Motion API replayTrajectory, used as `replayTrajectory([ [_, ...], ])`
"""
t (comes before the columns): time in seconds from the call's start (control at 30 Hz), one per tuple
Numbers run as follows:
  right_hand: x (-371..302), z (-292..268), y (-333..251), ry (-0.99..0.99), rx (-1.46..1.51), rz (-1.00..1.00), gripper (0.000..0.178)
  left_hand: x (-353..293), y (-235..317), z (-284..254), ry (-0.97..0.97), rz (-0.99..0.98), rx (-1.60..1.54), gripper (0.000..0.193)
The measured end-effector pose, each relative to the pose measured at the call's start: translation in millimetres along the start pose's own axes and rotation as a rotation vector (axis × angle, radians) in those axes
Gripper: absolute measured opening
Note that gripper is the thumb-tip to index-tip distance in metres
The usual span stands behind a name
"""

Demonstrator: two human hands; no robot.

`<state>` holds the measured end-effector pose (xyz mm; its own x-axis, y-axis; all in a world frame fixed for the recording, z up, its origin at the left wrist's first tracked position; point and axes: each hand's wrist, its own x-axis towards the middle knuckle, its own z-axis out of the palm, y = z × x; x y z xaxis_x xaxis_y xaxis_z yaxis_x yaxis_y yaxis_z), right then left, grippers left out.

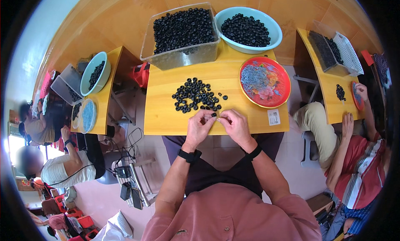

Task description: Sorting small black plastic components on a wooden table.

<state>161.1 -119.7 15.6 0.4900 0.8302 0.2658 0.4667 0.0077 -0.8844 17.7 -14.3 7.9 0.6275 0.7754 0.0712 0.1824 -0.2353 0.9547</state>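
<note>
At the front edge of the yellow table [162, 126], my left hand [200, 126] pinches a small black bead-like ring [214, 114] between thumb and fingers. My right hand [235, 126] is close beside it, thumb and forefinger pressed together; whatever is between them is too small to make out. The two hands' fingertips nearly meet. Just beyond my left hand lies a loose pile of the same black rings [193, 95], with a couple of strays at its right. To the right, a red round tray [266, 102] with a flower pattern holds many tiny blue-grey pieces [255, 79].
A clear plastic bin [183, 59] and a light-blue basin [249, 49], both full of black rings, stand at the table's far side. A white label [273, 117] lies near the right edge. People sit at side tables [339, 99], left and right. Cables [131, 147] hang at left.
</note>
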Motion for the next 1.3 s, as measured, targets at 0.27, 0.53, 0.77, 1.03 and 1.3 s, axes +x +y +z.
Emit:
replayTrajectory([
  [0.27, 1, 2, 6, 0.040, -0.050, -0.015, 0.012, -1, 6, 5, 0.016, 0.098, 0.145, 0.019],
  [0.53, 2, 4, 4, 0.054, -0.105, -0.048, 0.009, -1, 7, 4, 0.020, 0.122, 0.176, 0.018],
  [0.77, 2, 0, -2, 0.069, -0.140, -0.091, 0.009, 0, 7, 3, 0.000, 0.148, 0.170, 0.017],
  [1.03, 1, 12, -10, 0.146, -0.418, -0.336, 0.012, -1, 4, 2, -0.006, 0.156, 0.108, 0.019],
  [1.3, 9, 1, -23, 0.056, -0.275, -0.157, 0.014, -1, 8, -1, 0.013, 0.113, 0.014, 0.020],
])
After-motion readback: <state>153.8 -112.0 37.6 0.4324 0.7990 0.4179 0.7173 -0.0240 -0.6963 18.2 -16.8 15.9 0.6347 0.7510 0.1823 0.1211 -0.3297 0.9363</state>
